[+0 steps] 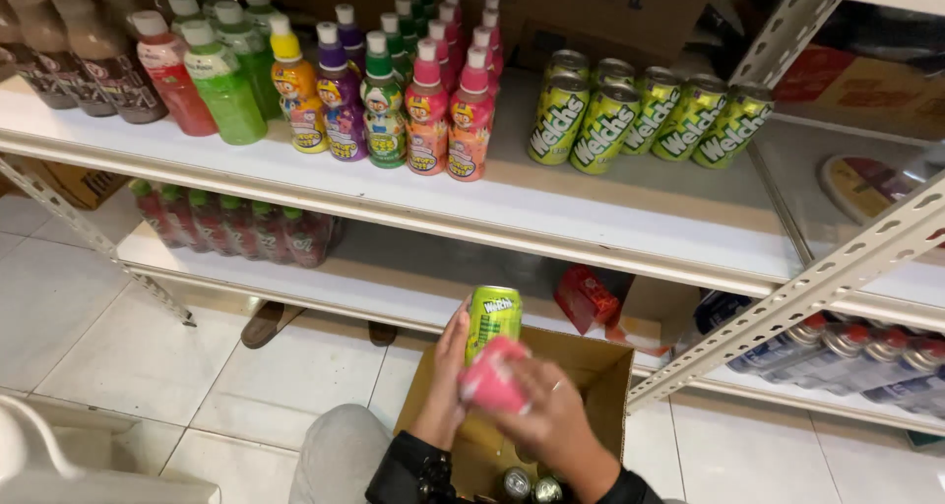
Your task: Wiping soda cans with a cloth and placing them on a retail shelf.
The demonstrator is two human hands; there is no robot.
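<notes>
- The open cardboard box (pixel 600 366) sits on the tiled floor (pixel 128 346) just before the person's knee; more can tops (pixel 532 486) show at its bottom.
- Above the box, the left hand (pixel 450 366) grasps a green drink can (pixel 492 317) upright by its side wall, fingers curled round the back.
- The right hand (pixel 551 415) presses a pink cloth (pixel 495 376) against the can's lower front, fingers bent over the cloth.
- The can looks rigid metal, smooth and probably slippery where it is damp; if full it would have some weight. I judge the middle of the body the safest hold, since the thin wall dents under a hard pinch.
- The cloth is soft and light, bunching to the can's curve.
- Beyond, on the white shelf (pixel 630 223), a row of matching green cans (pixel 650 115) stands toward the right end, near the back.
- Left of them stand character-topped bottles (pixel 394 110), then red and green juice bottles (pixel 202 81).
</notes>
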